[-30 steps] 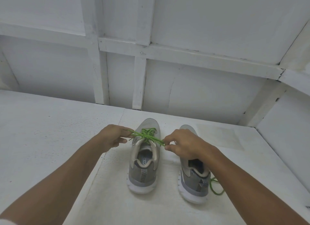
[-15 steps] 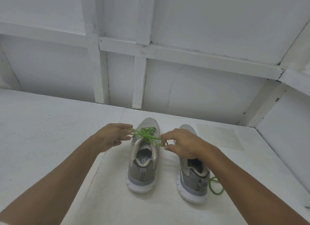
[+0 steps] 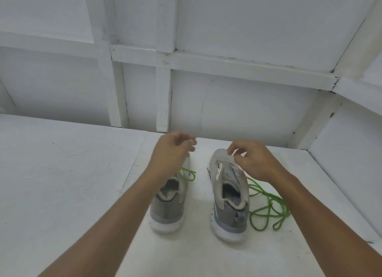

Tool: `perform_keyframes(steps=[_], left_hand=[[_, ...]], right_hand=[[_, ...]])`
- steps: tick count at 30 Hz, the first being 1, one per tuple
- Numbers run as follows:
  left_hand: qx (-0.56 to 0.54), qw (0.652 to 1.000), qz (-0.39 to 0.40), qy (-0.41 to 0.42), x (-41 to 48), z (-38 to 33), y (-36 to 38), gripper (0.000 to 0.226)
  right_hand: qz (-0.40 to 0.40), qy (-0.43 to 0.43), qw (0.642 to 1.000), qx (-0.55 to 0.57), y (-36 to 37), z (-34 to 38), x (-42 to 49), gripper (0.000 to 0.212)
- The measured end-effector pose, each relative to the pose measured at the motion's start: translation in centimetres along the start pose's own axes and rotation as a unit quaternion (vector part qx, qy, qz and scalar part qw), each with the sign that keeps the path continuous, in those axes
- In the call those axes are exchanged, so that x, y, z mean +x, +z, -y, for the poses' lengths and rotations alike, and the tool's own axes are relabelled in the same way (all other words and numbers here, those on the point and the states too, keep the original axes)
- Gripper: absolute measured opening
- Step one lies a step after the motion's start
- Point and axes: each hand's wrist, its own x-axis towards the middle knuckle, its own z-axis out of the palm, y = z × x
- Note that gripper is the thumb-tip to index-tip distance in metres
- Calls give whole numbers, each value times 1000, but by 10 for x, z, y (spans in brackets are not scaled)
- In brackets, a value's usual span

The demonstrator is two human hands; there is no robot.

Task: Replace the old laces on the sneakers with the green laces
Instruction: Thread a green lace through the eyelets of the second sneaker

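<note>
We see two sneakers side by side on counter [image 3: 62,173], heels toward us, toes toward wall [image 3: 227,111] behind. Left sneaker [image 3: 169,202] apart from right sneaker [image 3: 229,194]. Lace loop [image 3: 187,174] on left sneaker's top, right side. Loose lace [image 3: 266,206] on counter just right of right sneaker. Our left hand [image 3: 173,150] over left sneaker's front, right hand [image 3: 252,163] over right sneaker's front.

The left hand [image 3: 171,150] and its forearm covered the twelve o'clock half of the left sneaker [image 3: 167,210], lacing included, save one green loop [image 3: 187,174]. Its fingers [image 3: 190,144] were blurred, any hold unclear. The right hand [image 3: 254,163] hid the right sneaker's [image 3: 229,194] one o'clock eyelets. At three o'clock the loose lace [image 3: 268,206] ran under that forearm.
</note>
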Motion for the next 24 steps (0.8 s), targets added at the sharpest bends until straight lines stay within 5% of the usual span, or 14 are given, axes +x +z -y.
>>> perform_keyframes(steps=[6,12,20,24], left_hand=[[179,983,50,5,-28,14,80,29],[269,962,7,-35,-35,38,104,33],[299,954,-23,-10,-35,67,108,36],[297,954,-34,-15,-35,70,111,36]], right_hand=[[-40,104,994,24,3,-34,-24,9],[-64,132,987,68,34,-47,-37,18],[-7,126,977,171,27,-63,-39,16],[-21,127,990,59,4,-87,-32,9]])
